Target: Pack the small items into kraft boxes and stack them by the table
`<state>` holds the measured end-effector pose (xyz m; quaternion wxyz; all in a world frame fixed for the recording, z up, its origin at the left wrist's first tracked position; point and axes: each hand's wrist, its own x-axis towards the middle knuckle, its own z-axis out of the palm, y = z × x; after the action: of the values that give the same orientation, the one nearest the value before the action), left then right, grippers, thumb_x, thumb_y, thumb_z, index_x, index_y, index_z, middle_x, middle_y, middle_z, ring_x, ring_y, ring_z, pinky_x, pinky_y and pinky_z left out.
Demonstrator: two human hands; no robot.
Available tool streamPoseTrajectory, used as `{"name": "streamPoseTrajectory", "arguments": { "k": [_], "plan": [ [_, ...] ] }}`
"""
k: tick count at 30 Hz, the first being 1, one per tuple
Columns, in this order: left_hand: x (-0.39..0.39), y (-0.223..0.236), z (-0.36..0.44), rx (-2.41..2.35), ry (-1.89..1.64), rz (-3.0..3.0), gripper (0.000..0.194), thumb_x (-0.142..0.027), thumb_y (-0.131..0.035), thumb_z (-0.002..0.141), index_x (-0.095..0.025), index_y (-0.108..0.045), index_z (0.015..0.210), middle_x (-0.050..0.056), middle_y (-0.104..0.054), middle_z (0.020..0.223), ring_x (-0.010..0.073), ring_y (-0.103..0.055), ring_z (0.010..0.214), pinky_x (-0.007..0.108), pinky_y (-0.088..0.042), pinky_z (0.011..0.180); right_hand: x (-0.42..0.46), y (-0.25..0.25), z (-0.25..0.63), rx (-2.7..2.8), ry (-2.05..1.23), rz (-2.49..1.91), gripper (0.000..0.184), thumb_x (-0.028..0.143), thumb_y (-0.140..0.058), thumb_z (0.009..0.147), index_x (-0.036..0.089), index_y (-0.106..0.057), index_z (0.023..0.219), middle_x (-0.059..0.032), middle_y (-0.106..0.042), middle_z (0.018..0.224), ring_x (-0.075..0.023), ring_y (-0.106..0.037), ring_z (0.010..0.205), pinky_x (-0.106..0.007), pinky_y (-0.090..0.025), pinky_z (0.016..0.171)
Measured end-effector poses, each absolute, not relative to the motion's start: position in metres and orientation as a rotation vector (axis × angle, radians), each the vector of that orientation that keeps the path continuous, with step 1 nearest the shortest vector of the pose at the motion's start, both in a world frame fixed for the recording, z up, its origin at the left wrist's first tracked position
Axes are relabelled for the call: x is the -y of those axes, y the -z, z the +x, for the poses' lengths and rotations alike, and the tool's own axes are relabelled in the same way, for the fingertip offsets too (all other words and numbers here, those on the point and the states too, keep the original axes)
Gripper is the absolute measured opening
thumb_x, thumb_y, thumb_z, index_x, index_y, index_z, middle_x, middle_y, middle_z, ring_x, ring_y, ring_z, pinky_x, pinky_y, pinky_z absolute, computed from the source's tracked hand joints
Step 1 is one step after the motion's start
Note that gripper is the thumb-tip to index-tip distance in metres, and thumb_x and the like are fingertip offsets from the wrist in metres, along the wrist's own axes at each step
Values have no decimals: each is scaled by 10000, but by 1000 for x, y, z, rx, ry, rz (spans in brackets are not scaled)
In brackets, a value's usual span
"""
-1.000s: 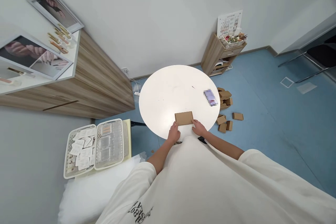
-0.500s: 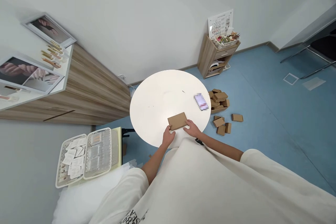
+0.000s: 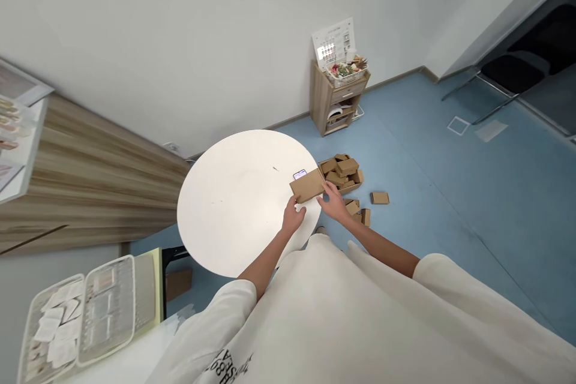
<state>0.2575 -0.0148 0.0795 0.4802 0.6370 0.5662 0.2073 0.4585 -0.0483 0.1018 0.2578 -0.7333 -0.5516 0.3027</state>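
Note:
A flat brown cardboard box [image 3: 308, 185] is near the right edge of the round white table [image 3: 234, 204]. My right hand [image 3: 333, 203] grips the box's right near corner, fingers closed on it. My left hand [image 3: 294, 216] is just below the box's left near corner, fingers curled and touching or almost touching it. A phone [image 3: 299, 174] lies on the table just behind the box, partly hidden by it.
A pile of small brown boxes [image 3: 344, 169] lies on the blue floor right of the table, with loose ones [image 3: 379, 197] nearby. A small wooden cabinet [image 3: 335, 102] stands against the wall. A wooden counter [image 3: 85, 180] is at left, and a clear compartment tray [image 3: 81, 312] at lower left.
The box has moved rightward across the table toward its right edge with both hands, now covering part of the phone. My view has swung right.

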Motion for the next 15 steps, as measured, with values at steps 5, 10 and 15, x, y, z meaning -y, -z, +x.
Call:
{"name": "streamPoseTrajectory", "arguments": {
  "k": [5, 10, 15],
  "plan": [
    [-24, -80, 332, -1295, -487, 1699, 541, -209, -578, 853, -244, -493, 1386, 80, -578, 1411, 237, -576, 1250, 390, -500, 1019, 39, -96, 522, 1365, -746, -2034, 689, 522, -474, 943, 290, -341, 1579, -68, -297, 1609, -300, -382, 1441, -435, -425, 1132],
    [-84, -85, 383, -1216, -410, 1828, 543, -225, -557, 872, -240, -503, 1412, 76, -521, 1491, 271, -499, 1365, 424, -444, 1106, -3, -86, 581, 1321, -776, -2112, 713, 536, -457, 944, 219, -361, 1576, -102, -222, 1649, -310, -392, 1434, -410, -451, 1099],
    [-116, -82, 397, -1306, -300, 1861, 633, -270, -578, 880, -176, -429, 1488, 132, -215, 1671, 332, -226, 1534, 479, -343, 1182, -26, -63, 624, 1300, -867, -2155, 671, 452, -493, 926, 239, -405, 1556, -119, -336, 1607, -313, -514, 1329, -432, -509, 1015]
  ]
}}
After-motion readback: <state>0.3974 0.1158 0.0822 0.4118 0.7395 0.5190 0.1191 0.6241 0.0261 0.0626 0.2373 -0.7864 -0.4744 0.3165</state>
